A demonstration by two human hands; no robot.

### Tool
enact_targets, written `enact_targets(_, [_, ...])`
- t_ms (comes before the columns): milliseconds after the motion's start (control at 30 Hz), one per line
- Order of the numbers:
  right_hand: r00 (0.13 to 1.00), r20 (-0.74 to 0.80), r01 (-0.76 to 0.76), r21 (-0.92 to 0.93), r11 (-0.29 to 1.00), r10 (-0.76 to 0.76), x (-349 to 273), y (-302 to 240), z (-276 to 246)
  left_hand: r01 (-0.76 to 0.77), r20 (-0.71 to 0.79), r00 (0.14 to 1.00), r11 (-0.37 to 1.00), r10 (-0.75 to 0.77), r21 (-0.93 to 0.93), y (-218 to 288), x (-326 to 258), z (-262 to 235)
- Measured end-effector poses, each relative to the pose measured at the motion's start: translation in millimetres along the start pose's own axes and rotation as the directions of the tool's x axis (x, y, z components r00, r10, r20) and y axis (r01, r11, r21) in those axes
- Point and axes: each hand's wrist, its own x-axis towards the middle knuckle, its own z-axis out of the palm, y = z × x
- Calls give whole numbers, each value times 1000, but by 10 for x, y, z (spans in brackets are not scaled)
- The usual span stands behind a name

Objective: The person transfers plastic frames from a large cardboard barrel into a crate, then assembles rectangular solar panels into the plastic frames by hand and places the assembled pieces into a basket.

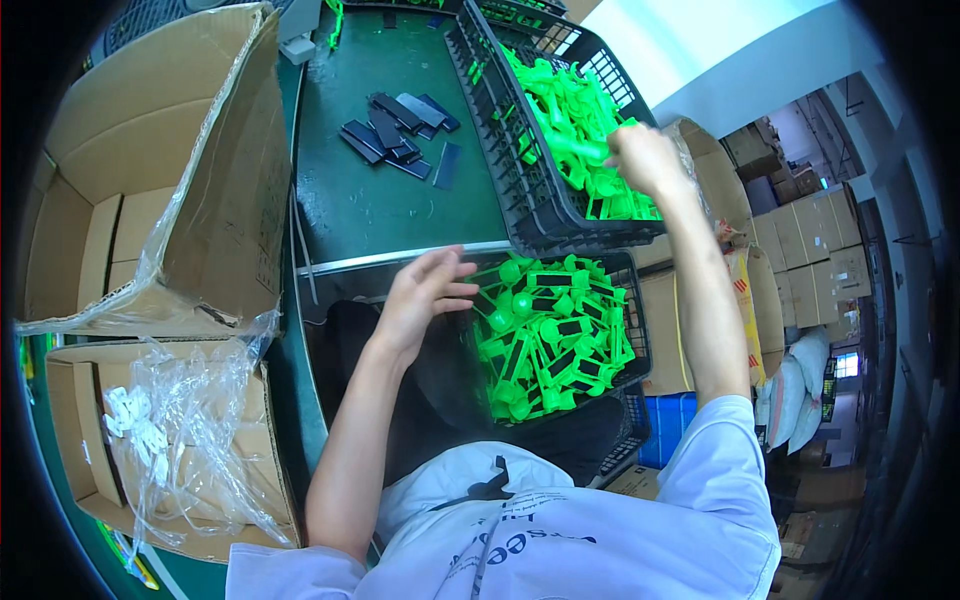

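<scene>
My left hand [425, 295] is in front of the table edge with its fingers apart, and nothing shows in it. Beside its fingertips is the lower crate [645, 335], filled with bright green plastic parts [560, 335], many with a dark rectangular panel. My right hand [645, 158] reaches over the upper black crate [530, 205], with its fingers closed at the end of a green plastic part [580, 150]. More green parts lie heaped under and around it. Several dark flat strips [385, 130] lie loosely piled on the green table [400, 220].
At the left stands a large open cardboard box [150, 170]. Nearer me, another cardboard box [205, 490] holds clear plastic film [205, 420] and small white pieces [140, 430]. Stacked cartons [815, 245] and white sacks [805, 380] stand to the right. A blue bin [670, 425] sits by my right side.
</scene>
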Motion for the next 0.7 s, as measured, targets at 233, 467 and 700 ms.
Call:
enact_targets(233, [857, -244, 487, 96, 868, -453, -247, -735, -743, -74, -2, 996, 789, 92, -610, 94, -35, -62])
enact_targets(467, [753, 107, 544, 453, 706, -649, 70, -1650, -151, -47, -392, 915, 935, -101, -350, -108, 68, -165])
enact_targets(700, [968, 46, -227, 594, 772, 248, 1023, -2011, 679, -48, -428, 899, 954, -88, -297, -93, 59, -185])
